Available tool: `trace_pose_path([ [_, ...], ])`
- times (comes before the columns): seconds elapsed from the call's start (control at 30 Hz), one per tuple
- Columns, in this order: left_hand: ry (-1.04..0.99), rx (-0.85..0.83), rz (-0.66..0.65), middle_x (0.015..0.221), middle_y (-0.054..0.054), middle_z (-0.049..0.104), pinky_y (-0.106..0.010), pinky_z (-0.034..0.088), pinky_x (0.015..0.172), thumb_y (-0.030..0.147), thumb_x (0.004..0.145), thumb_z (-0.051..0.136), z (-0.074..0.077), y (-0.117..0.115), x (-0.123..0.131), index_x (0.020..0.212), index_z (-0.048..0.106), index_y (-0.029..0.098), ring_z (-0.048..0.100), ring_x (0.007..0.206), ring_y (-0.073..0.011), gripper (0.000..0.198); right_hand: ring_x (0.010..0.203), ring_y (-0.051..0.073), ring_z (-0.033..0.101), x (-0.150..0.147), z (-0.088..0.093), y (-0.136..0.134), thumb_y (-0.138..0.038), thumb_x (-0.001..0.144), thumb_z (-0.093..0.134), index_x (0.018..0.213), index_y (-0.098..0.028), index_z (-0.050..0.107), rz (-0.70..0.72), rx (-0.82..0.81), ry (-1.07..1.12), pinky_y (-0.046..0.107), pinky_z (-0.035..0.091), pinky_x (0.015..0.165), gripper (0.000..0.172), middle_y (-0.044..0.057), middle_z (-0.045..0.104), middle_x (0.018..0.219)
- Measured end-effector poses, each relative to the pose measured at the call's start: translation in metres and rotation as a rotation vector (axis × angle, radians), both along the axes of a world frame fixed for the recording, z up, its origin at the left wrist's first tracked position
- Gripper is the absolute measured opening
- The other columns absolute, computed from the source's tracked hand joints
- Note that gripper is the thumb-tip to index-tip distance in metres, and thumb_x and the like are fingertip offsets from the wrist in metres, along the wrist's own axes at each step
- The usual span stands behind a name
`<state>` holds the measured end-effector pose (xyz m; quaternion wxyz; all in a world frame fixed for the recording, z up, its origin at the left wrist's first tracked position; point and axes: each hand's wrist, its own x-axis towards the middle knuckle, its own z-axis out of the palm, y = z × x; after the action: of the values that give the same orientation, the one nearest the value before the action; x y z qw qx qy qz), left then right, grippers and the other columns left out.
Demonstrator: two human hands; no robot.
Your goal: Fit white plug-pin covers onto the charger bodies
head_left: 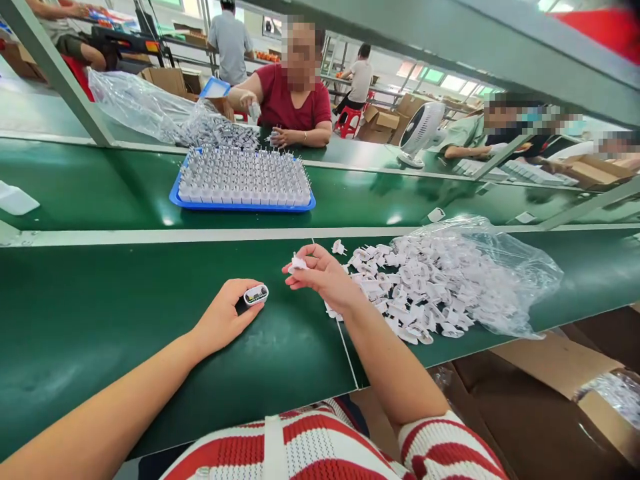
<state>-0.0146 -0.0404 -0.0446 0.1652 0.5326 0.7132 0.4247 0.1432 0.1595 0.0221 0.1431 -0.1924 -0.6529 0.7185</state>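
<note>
Left hand (224, 315), left of frame centre: grip closed round white oval plastic housing (257, 294), open end visible. Right hand (327, 279), near centre: grip pinching small white plastic piece (299, 265).

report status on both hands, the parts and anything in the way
Left hand: gripping white housing, open end showing. Right hand: pinching white plug piece, apart from housing. Pile of similar pieces beside that hand, partly in clear bag.
</note>
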Motion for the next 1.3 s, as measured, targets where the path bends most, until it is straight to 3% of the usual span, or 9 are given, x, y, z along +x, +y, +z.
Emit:
trace_pose_path([
  [0.07, 0.003, 0.007, -0.018, 0.121, -0.008, 0.069, -0.046, 0.05, 0.104, 0.037, 0.094, 0.065, 0.001, 0.0, 0.0, 0.121, 0.066, 0.025, 0.059, 0.118, -0.0275, 0.03, 0.08, 0.013, 0.074, -0.004, -0.005, -0.012, -0.031, 0.073, 0.086, 0.115, -0.026, 0.066, 0.031, -0.191, 0.036, 0.03, 0.061, 0.083, 0.047, -0.002, 0.075, 0.091],
  [0.2, 0.007, 0.003, -0.041, 0.124, -0.007, 0.068, -0.045, 0.048, 0.106, 0.033, 0.095, 0.064, 0.003, -0.001, 0.0, 0.123, 0.065, 0.025, 0.057, 0.121, -0.0263, 0.03, 0.098, 0.014, 0.073, -0.007, -0.017, -0.018, -0.026, 0.068, 0.092, 0.118, -0.025, 0.074, 0.034, -0.267, -0.045, 0.032, 0.056, 0.102, 0.053, 0.0, 0.074, 0.105],
  [0.3, 0.008, -0.015, -0.047, 0.125, -0.007, 0.068, -0.045, 0.047, 0.106, 0.033, 0.096, 0.062, 0.003, 0.0, 0.0, 0.126, 0.064, 0.025, 0.057, 0.121, -0.0269, 0.031, 0.116, 0.02, 0.07, -0.007, -0.021, -0.019, -0.039, 0.076, 0.087, 0.121, -0.025, 0.073, 0.045, -0.393, -0.022, 0.039, 0.051, 0.112, 0.049, 0.004, 0.072, 0.121],
  [0.4, 0.007, -0.026, -0.066, 0.128, -0.007, 0.067, -0.045, 0.047, 0.107, 0.033, 0.098, 0.059, 0.002, 0.0, -0.001, 0.129, 0.062, 0.025, 0.057, 0.122, -0.0269, 0.033, 0.121, 0.024, 0.069, -0.006, -0.022, -0.022, -0.045, 0.084, 0.08, 0.122, -0.025, 0.073, 0.039, -0.435, 0.047, 0.042, 0.052, 0.112, 0.044, 0.005, 0.073, 0.12],
  [0.53, 0.021, -0.059, -0.091, 0.129, -0.006, 0.068, -0.048, 0.044, 0.11, 0.034, 0.098, 0.058, 0.001, -0.001, 0.0, 0.131, 0.062, 0.027, 0.059, 0.122, -0.0268, 0.034, 0.113, 0.024, 0.074, -0.005, -0.024, -0.023, -0.034, 0.077, 0.087, 0.132, -0.036, 0.066, -0.025, -0.35, 0.051, 0.04, 0.057, 0.102, 0.059, -0.002, 0.072, 0.102],
  [0.67, -0.023, -0.108, -0.057, 0.13, -0.006, 0.067, -0.048, 0.044, 0.111, 0.039, 0.096, 0.063, 0.005, -0.001, 0.001, 0.135, 0.06, 0.029, 0.058, 0.123, -0.0278, 0.041, 0.103, 0.024, 0.076, -0.006, -0.03, -0.021, -0.036, 0.072, 0.09, 0.107, -0.025, 0.078, -0.111, -0.23, 0.006, 0.041, 0.058, 0.1, 0.039, 0.001, 0.074, 0.095],
  [0.83, -0.085, -0.072, -0.032, 0.125, -0.005, 0.069, -0.044, 0.048, 0.108, 0.044, 0.09, 0.072, 0.008, 0.001, 0.001, 0.126, 0.065, 0.027, 0.057, 0.123, -0.0268, 0.041, 0.1, 0.022, 0.076, -0.007, -0.036, -0.034, -0.033, 0.079, 0.084, 0.096, -0.024, 0.075, -0.252, 0.002, 0.095, 0.039, 0.061, 0.095, 0.021, 0.003, 0.079, 0.102],
  [1.1, -0.063, 0.026, -0.055, 0.112, -0.007, 0.072, -0.044, 0.051, 0.099, 0.04, 0.09, 0.073, -0.001, 0.003, -0.001, 0.112, 0.071, 0.022, 0.06, 0.114, -0.0272, 0.029, 0.109, 0.022, 0.073, -0.012, -0.037, -0.062, -0.026, 0.092, 0.07, 0.101, -0.03, 0.072, -0.132, 0.531, 0.139, 0.043, 0.059, 0.104, 0.009, 0.002, 0.077, 0.107],
  [1.3, -0.079, 0.045, -0.07, 0.108, -0.005, 0.074, -0.045, 0.05, 0.1, 0.038, 0.092, 0.071, 0.001, 0.004, -0.001, 0.112, 0.07, 0.022, 0.061, 0.111, -0.0261, 0.026, 0.099, 0.019, 0.074, -0.017, -0.041, -0.063, -0.023, 0.095, 0.065, 0.101, -0.032, 0.072, -0.096, 0.752, 0.166, 0.046, 0.056, 0.11, 0.013, -0.001, 0.078, 0.1],
])
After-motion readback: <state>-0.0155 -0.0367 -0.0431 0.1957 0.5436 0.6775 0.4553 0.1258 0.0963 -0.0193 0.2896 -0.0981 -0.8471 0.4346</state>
